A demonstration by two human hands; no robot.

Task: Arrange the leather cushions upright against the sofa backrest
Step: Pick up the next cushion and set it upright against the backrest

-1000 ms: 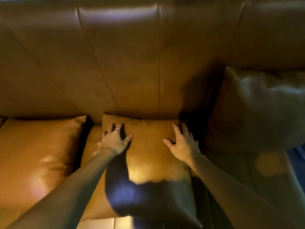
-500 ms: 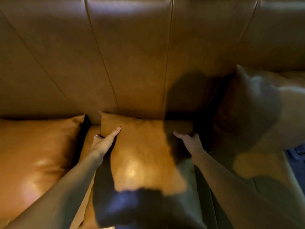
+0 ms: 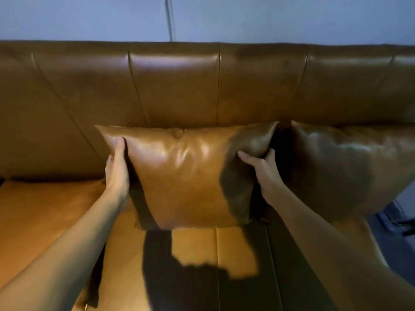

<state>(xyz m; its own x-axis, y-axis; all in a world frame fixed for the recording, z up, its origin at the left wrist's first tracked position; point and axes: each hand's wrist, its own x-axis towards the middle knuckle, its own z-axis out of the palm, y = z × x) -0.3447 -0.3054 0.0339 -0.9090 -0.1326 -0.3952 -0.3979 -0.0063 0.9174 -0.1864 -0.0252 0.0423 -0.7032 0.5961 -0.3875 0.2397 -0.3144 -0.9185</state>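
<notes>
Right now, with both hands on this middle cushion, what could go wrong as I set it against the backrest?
1. The middle cushion is held only at its sides by the left hand and right hand; the glossy leather could slip or flop forward on release.
2. The right cushion sits close beside it, so nudging it could tip it toward the seat edge.
3. Its base may slide forward on the smooth seat, away from the backrest.

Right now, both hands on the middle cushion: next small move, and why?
Probably ease the middle cushion back and down until it leans on the backrest, then let go. Left hand and right hand pinch its side edges, it stands upright, and its bottom edge seems to sit just off the seat. The right cushion already leans there.
</notes>
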